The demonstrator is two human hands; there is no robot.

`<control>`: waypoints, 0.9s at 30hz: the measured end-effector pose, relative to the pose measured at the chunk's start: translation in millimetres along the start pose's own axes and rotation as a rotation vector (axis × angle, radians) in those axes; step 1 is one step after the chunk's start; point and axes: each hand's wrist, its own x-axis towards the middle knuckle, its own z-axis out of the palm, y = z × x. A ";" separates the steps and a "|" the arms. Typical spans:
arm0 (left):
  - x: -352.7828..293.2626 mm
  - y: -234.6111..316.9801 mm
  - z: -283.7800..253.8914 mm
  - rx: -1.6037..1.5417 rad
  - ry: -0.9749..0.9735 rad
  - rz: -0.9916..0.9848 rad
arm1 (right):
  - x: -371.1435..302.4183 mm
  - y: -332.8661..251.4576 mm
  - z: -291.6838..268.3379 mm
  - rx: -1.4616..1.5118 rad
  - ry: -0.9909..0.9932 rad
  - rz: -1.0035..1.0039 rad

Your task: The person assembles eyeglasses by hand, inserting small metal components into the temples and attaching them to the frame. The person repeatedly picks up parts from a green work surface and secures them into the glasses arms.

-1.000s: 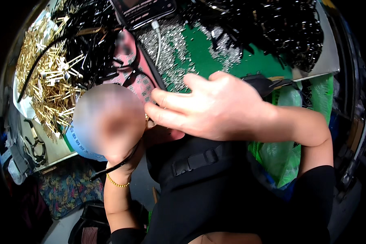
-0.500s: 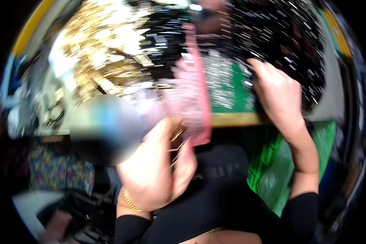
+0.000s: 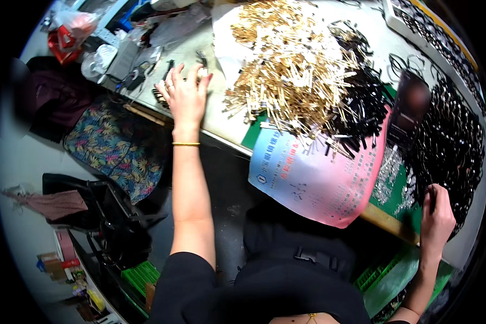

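Observation:
My left hand [image 3: 184, 94] is stretched out to the left end of the worktable [image 3: 221, 116], fingers spread and palm down beside small dark tools [image 3: 164, 73]. It holds nothing, and a gold bangle [image 3: 186, 143] circles its wrist. My right hand [image 3: 436, 216] rests at the table's near right edge, fingers curled against a heap of black parts [image 3: 453, 140]; what it grips is hidden. Between the hands lie a pile of gold-coloured sticks [image 3: 291, 70], more black pieces [image 3: 362, 108] and a pink-and-blue printed sheet [image 3: 318, 178] hanging over the edge.
Silver bits [image 3: 386, 178] lie scattered on a green mat [image 3: 402, 202]. A dark flat object [image 3: 410, 105] stands among the black parts. Left of the table are a floral-cushioned seat [image 3: 119, 146], a black bag [image 3: 113, 216], a green crate [image 3: 140, 275] and a small white fan [image 3: 100, 59].
My left hand has left my chest and reached out to the table's far left. My right hand has dropped to the right edge. The view has swung left.

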 end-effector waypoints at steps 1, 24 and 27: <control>-2.2 -5.5 15.9 -0.037 0.053 0.049 | -4.7 -0.9 -13.3 0.051 -0.004 0.021; -47.5 156.2 -105.0 -0.814 -0.293 -0.126 | -87.1 29.7 15.3 0.758 -0.108 0.662; -58.4 197.5 -112.9 -0.899 -0.373 0.445 | -75.1 14.5 8.1 1.038 -0.109 0.787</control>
